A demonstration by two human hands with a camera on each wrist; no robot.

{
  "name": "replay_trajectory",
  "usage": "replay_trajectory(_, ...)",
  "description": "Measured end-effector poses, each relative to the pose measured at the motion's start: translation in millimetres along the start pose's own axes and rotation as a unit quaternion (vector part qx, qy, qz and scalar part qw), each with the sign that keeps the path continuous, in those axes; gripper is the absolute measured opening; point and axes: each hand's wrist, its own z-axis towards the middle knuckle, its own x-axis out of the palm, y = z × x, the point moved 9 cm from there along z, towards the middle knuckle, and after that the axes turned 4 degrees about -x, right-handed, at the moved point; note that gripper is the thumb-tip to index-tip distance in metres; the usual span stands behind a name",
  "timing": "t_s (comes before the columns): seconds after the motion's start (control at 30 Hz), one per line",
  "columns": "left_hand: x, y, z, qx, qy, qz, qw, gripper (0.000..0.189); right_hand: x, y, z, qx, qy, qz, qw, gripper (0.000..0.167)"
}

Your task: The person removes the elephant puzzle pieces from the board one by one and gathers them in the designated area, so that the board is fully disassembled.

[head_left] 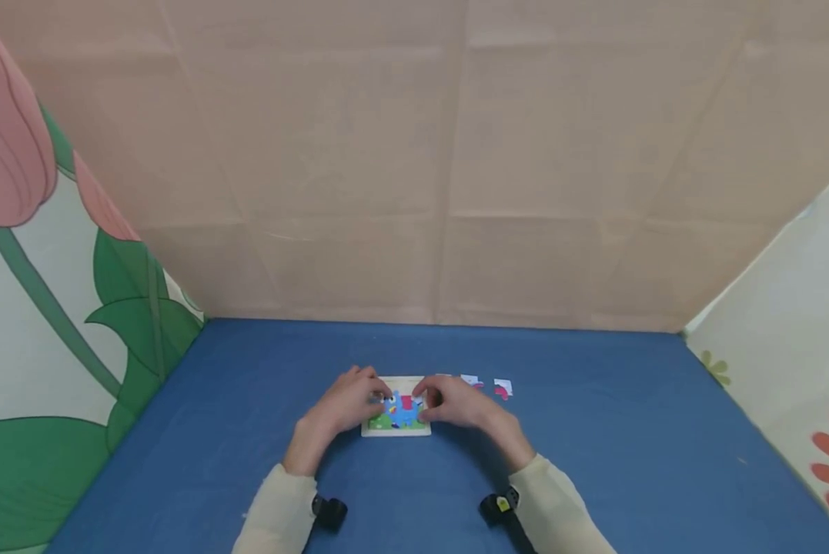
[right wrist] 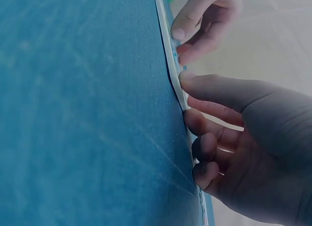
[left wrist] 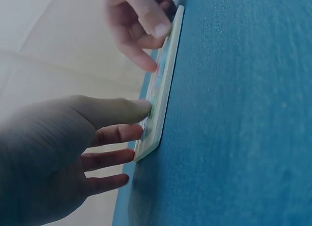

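A shallow jigsaw puzzle tray with a pale rim lies flat on the blue table, its picture showing blue, green and red. At its left side, my left hand rests thumb and index fingertips on the puzzle; the other fingers extend fairly straight past the tray's edge in the left wrist view. On the right side, my right hand arches over the tray, thumb and index finger on the puzzle. Its remaining fingers bend beside the tray edge in the right wrist view. Any piece under the fingertips is hidden.
Loose puzzle pieces lie right of the tray: one white and pink piece, another piece partly behind my right hand. A beige wall covering rises at the table's back. Both wrists wear black cameras.
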Motion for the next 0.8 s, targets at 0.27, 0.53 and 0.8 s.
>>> replay_trajectory(0.27,6.0,0.4,1.7,-0.023,0.011,-0.005,0.9997,0.035,0.7,-3.0,-0.2,0.037,-0.001,0.020,0.9991,0.034)
replay_trajectory(0.53,6.0,2.1,1.7,-0.030,0.008,-0.008,0.9995,0.032,2.1,-0.7,-0.2,0.038,0.004,0.024,0.9990,0.034)
replay_trajectory(0.8,5.9,1.0,1.6,-0.029,0.017,-0.011,0.9994,0.032,-1.6,1.4,0.5,0.023,-0.024,0.018,0.9993,0.025)
